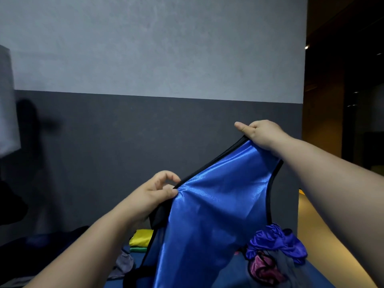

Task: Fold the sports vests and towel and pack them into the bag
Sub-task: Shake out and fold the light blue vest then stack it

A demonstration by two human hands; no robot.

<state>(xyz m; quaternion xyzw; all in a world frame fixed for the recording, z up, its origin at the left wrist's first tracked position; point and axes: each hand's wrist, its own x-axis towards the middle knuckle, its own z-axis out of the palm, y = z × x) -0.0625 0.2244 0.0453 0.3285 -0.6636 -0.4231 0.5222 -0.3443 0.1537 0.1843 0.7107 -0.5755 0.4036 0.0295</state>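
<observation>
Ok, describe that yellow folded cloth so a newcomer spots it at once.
Find the dark grey lower wall band. At its foot, just left of the raised blue vest, lies a folded stack. The yellow cloth tops it, over a green one; neighbours are grey or blue.

1. A wall fills most of the view, pale grey above and dark grey below, the two meeting at a straight line.
2. A blurred shadow lies on the dark part at the left.
3. A pale grey panel stands at the left edge.
4. A dim passage opens on the right, with small lights.
5. A tan floor runs beside the dark blue surface.
</observation>
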